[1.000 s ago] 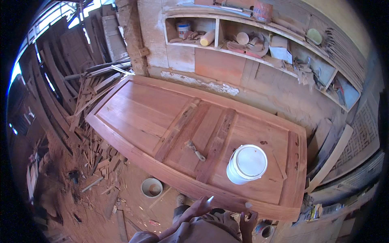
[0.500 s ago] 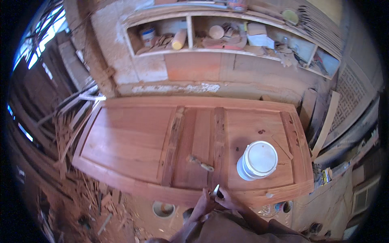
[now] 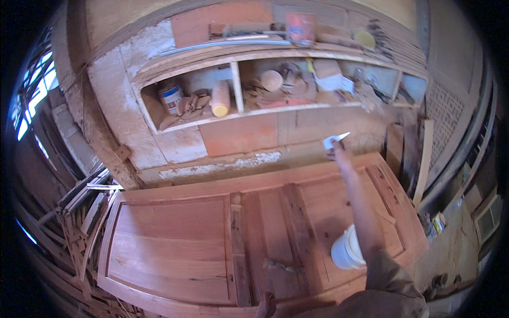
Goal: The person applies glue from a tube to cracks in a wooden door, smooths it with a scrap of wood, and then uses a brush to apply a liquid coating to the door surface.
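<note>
My right hand (image 3: 337, 150) is raised in front of the wall, below the shelf, with its arm stretched over a panelled wooden door (image 3: 175, 249) lying flat. In its fingers is a small white object with a pointed tip (image 3: 330, 142); its exact kind is unclear. My left hand (image 3: 266, 305) is low at the door's near edge, with its fingers blurred and partly cut off. A white bucket (image 3: 344, 253) stands on the door's right part, partly behind my right arm. Near the middle lies a short tool with a pale handle (image 3: 279, 265).
A dusty wall shelf (image 3: 185, 125) holds a blue-and-white can (image 3: 170, 98), a yellow-capped bottle (image 3: 220, 100) and scraps. On top is a red container (image 3: 300, 29). Wood offcuts (image 3: 87, 222) are piled at left; upright boards (image 3: 423, 159) lean at right.
My right hand has left my left hand at the near edge and reached up and forward with the white pointed object. The view has tilted up, showing more shelf.
</note>
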Demonstrator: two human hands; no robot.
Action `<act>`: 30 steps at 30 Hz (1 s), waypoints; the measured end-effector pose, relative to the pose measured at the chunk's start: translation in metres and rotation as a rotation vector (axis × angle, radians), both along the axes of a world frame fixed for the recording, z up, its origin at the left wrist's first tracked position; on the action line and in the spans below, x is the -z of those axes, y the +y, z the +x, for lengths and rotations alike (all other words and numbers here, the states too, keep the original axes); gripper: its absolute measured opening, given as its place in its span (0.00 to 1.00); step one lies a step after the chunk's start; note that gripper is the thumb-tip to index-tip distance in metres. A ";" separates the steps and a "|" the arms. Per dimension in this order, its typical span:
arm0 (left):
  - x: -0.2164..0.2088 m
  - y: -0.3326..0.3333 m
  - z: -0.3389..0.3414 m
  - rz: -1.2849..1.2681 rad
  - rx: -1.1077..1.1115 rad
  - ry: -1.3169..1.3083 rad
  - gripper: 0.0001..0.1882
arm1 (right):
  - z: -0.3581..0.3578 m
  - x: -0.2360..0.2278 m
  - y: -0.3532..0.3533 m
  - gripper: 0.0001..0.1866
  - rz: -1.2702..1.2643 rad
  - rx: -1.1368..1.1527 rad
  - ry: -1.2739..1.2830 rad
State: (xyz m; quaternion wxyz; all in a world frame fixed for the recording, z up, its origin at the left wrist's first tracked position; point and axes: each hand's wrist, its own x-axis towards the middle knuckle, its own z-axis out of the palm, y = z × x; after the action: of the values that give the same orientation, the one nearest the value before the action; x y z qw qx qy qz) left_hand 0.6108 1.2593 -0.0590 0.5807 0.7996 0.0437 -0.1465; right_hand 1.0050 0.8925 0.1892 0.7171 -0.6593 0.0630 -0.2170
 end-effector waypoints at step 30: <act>0.129 0.061 -0.234 0.928 -1.707 0.506 0.36 | 0.075 -0.085 -0.141 0.34 -1.317 0.503 -0.162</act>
State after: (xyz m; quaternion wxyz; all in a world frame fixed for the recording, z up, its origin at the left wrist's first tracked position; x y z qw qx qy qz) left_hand 0.3765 1.3203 -0.1882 0.0957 0.5933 0.7776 0.1849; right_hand 1.0801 0.7516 0.2743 0.1001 -0.9031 0.0154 -0.4173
